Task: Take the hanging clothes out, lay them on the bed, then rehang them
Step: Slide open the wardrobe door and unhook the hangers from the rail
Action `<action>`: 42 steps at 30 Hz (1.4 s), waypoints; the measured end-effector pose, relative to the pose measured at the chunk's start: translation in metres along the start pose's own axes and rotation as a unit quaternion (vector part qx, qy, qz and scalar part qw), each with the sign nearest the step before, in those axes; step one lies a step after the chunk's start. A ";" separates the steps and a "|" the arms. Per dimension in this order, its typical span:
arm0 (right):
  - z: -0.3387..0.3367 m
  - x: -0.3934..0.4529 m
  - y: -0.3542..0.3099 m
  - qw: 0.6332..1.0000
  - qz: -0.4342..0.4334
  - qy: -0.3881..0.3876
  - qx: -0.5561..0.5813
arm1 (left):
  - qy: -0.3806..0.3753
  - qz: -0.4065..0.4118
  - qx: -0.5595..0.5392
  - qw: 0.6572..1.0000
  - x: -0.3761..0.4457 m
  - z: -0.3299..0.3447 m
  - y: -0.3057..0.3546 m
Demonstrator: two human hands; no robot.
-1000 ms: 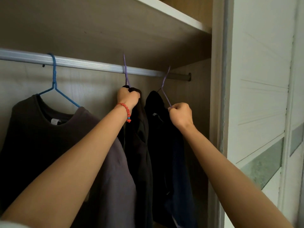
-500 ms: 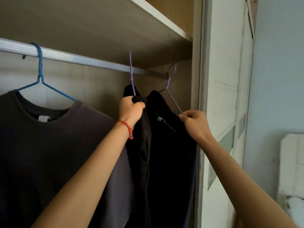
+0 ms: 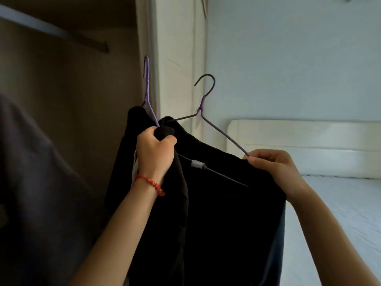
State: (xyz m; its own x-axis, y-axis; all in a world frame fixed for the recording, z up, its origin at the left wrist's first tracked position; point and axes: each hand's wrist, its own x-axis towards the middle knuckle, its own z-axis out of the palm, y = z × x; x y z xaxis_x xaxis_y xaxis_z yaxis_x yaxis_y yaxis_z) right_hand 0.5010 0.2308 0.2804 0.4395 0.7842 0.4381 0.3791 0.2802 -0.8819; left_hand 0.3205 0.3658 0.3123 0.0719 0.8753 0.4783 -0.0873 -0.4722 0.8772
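Two thin purple wire hangers, each carrying a dark garment, are clear of the wardrobe rail (image 3: 51, 30) and held in the air betw. wardrobe and bed.

**Left hand** (image 3: 155, 150), red bead bracelet (image 3: 151, 183) at wrist: fingers curled tight round the shoulder of the left purple hanger (image 3: 147, 87) and a bunch of the black garment (image 3: 144, 182) on it. Hook points up, edge-on to the camera. Forearm raised, wrist approx. straight.

**Right hand** (image 3: 274, 168): fingers pinched together on the sloping arm of the right purple hanger (image 3: 208, 108), near its outer end. Hook up and open to the left. The second black garment (image 3: 231, 213) hangs below; its lower bar with a grey clip runs diagonally down to the right.

**Key relation:** the white bed (image 3: 340, 203) with pale padded headboard (image 3: 309, 137) lies to the right and below both hands. Right hand is the nearer one. Garments' long axis is vertical; judged req. for lay-down: swing right, lower, tip flat onto the mattress.

**Status (est.):** removal step partly done; a dark grey shirt (image 3: 31, 182) at the left edge appears left in the wardrobe, its hanger out of view.

**Risk (est.):** the garments overlap betw. the hands; fabric may snag.
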 end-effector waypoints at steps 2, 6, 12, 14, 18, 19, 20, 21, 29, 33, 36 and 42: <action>-0.030 -0.025 -0.005 1.000 0.019 0.011 -0.011 | -0.025 -0.004 -0.008 1.000 -0.025 0.021 0.002; -0.093 -0.074 -0.025 0.997 0.040 0.049 -0.031 | -0.032 0.009 -0.035 0.999 -0.074 0.051 0.017; -0.171 -0.131 -0.050 0.986 0.060 0.149 -0.034 | -0.073 0.024 -0.110 0.991 -0.137 0.110 0.035; -0.192 -0.147 -0.054 0.980 0.069 0.180 -0.055 | -0.093 0.020 -0.119 0.988 -0.151 0.134 0.039; -0.228 -0.177 -0.058 0.960 0.079 0.256 -0.085 | -0.156 -0.005 -0.128 0.979 -0.175 0.182 0.044; -0.238 -0.185 -0.059 0.954 0.079 0.275 -0.087 | -0.174 -0.012 -0.131 0.976 -0.182 0.195 0.044; -0.248 -0.193 -0.058 0.949 0.079 0.294 -0.089 | -0.190 -0.019 -0.132 0.973 -0.189 0.208 0.046; -0.258 -0.200 -0.058 0.942 0.078 0.312 -0.091 | -0.206 -0.024 -0.134 0.969 -0.197 0.220 0.047; -0.337 -0.261 -0.039 0.896 0.077 0.412 -0.145 | -0.354 -0.015 -0.124 0.927 -0.259 0.306 0.065; -0.366 -0.294 -0.002 0.861 0.134 0.457 -0.180 | -0.416 -0.001 -0.102 0.904 -0.290 0.339 0.065; -0.375 -0.316 0.041 0.827 0.208 0.478 -0.212 | -0.467 -0.018 -0.083 0.880 -0.318 0.362 0.056; -0.347 -0.361 0.160 0.768 0.411 0.397 -0.289 | -0.556 -0.079 -0.057 0.825 -0.375 0.391 0.007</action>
State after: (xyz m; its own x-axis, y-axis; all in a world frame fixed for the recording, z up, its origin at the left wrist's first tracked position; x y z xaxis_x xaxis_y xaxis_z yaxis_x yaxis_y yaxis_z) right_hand 0.6854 -0.1995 0.0412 0.9948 -0.0858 -0.0550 -0.0958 -0.6023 -0.7925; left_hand 0.6812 -0.0066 0.1557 0.9536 0.2574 0.1564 -0.0771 -0.2934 0.9529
